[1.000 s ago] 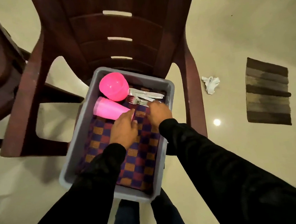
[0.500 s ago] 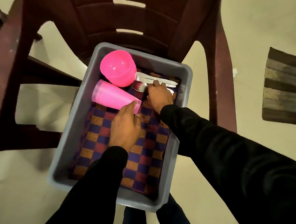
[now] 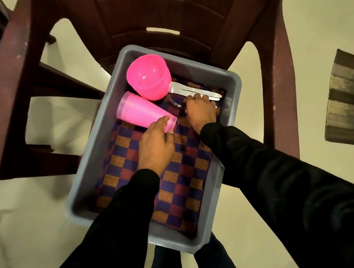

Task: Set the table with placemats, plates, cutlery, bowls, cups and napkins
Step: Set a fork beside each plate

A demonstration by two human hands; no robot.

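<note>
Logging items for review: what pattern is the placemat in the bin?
Purple, maroon and orange checks on the placemat, head view.
</note>
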